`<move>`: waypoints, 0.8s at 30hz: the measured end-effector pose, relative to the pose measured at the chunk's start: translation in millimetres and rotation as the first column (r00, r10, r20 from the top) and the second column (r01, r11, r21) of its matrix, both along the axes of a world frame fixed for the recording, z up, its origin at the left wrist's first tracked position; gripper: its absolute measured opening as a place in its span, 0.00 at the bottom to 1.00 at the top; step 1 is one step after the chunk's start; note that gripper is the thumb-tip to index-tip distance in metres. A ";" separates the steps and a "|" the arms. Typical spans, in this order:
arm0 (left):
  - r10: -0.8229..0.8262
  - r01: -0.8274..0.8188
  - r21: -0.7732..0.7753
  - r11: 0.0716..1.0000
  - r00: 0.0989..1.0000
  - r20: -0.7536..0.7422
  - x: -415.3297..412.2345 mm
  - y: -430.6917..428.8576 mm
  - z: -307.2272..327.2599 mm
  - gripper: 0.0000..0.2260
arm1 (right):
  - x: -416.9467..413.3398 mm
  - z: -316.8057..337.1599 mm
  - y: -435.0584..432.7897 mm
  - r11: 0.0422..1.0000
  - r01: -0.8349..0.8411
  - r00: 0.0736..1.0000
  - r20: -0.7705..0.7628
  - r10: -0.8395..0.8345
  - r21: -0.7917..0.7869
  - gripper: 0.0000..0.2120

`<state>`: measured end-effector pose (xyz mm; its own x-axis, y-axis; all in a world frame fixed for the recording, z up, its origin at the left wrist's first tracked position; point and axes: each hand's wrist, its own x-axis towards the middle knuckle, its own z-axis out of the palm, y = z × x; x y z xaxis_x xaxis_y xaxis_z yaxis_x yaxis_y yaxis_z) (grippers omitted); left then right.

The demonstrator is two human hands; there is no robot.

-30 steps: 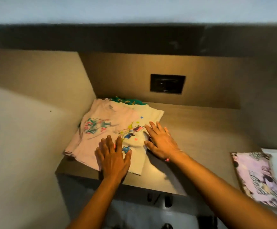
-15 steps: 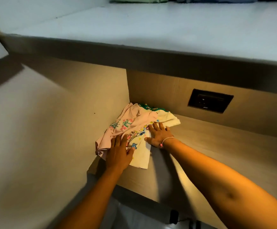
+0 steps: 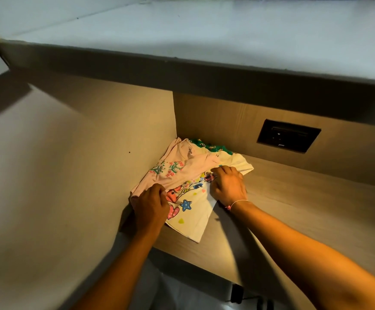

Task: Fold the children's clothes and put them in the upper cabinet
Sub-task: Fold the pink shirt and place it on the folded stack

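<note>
Both hands grip clothes (image 3: pixel 191 175) — shelf (image 3: pixel 305 198) rightward open.

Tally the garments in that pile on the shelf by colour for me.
Pink garment, floral print: 1
Cream garment, cartoon print: 1
Green garment, only an edge showing at the back: 1
Total: 3 visible

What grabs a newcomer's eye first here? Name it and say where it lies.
The bright cartoon-print cream shirt stands out, lying with a pink floral shirt in the left corner of the wooden shelf. The left hand and right hand are curled onto the pile's near edges. A dark wall socket sits on the back panel, to the right.
</note>
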<state>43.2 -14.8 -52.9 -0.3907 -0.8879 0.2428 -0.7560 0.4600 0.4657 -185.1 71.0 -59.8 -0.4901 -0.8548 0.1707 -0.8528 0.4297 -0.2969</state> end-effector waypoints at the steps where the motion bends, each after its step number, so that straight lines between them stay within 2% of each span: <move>1: -0.001 0.000 -0.028 1.000 0.999 -0.044 -0.2 3.6 5.0 0.07 | 2.7 2.4 -3.2 0.999 -0.009 1.000 -0.011 0.008 -0.052 0.22; 4: -0.098 0.078 -0.101 0.992 0.974 -0.206 -3.0 14.0 28.6 0.08 | 13.8 11.8 -18.8 0.985 -0.086 0.994 -0.082 0.074 -0.149 0.30; 6: -0.158 0.125 -0.126 0.984 0.943 -0.293 -4.9 19.3 47.0 0.09 | 19.9 16.2 -29.2 0.983 -0.123 0.987 -0.119 0.108 -0.133 0.32; 9: -0.191 0.133 -0.173 0.976 0.905 -0.381 -5.3 27.9 74.3 0.07 | 15.6 16.5 -35.2 0.992 -0.111 0.989 -0.108 0.105 -0.059 0.23; 11: -0.191 0.118 -0.197 0.973 0.895 -0.403 -1.9 30.6 93.9 0.06 | 9.6 18.6 -32.6 0.989 -0.090 0.994 -0.074 0.082 -0.116 0.15; 13: -0.183 0.108 -0.201 0.974 0.896 -0.405 6.0 31.9 112.3 0.06 | 6.1 31.5 -23.7 0.949 -0.024 0.995 0.080 0.052 -0.313 0.09; 15: -0.207 0.126 -0.224 0.966 0.897 -0.391 18.3 33.3 131.6 0.10 | 3.4 58.7 -5.8 0.849 0.062 0.961 0.262 0.092 -0.525 0.08; 18: -0.322 0.213 -0.312 0.926 0.877 -0.357 36.0 33.8 166.1 0.13 | -5.1 122.2 43.1 0.660 0.059 0.928 0.284 0.240 -0.749 0.12; 21: -0.442 0.348 -0.321 0.881 0.848 -0.294 42.7 26.6 188.6 0.15 | -21.1 176.8 103.0 0.594 -0.058 0.930 0.173 0.324 -0.802 0.14; 24: -0.559 0.530 -0.184 0.828 0.807 -0.189 21.3 20.7 192.0 0.15 | -38.0 199.7 153.7 0.686 -0.039 0.949 0.187 0.252 -0.726 0.13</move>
